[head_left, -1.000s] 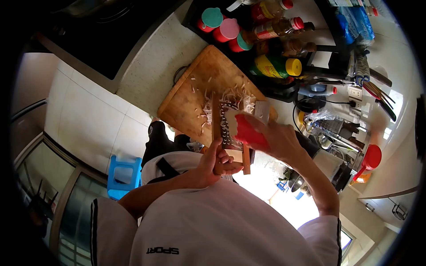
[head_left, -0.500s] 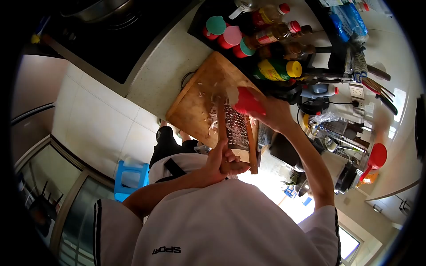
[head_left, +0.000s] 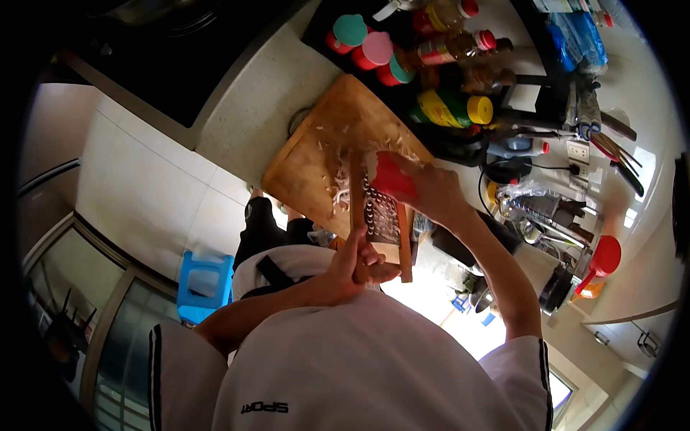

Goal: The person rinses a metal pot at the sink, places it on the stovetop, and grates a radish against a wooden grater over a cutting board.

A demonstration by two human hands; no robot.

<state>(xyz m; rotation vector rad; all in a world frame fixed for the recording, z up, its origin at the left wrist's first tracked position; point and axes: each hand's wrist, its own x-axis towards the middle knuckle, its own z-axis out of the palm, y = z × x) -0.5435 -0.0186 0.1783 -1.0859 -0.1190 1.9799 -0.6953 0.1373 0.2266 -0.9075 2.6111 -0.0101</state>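
Observation:
My left hand (head_left: 353, 264) is wrapped round the lower end of a wooden-framed grater (head_left: 384, 215), which slants over the cutting board. My right hand (head_left: 440, 192) holds a red-and-white piece (head_left: 392, 177) flat against the upper part of the grater's metal face; whether the red is skin, flesh or a cover I cannot tell. Pale shreds (head_left: 341, 188) lie on the wooden cutting board (head_left: 305, 158) beside and beyond the grater, and some stick to the metal.
Lidded jars (head_left: 372, 50) and a yellow-capped bottle (head_left: 449, 109) stand past the board. A black cooktop (head_left: 165, 65) is at the upper left. On the floor is a blue stool (head_left: 204, 284). Utensils and a dish rack (head_left: 546, 208) are at the right.
The red-and-white piece and my right hand moved up the grater, then slightly back down. My left hand keeps its hold. The whole view has shifted a little.

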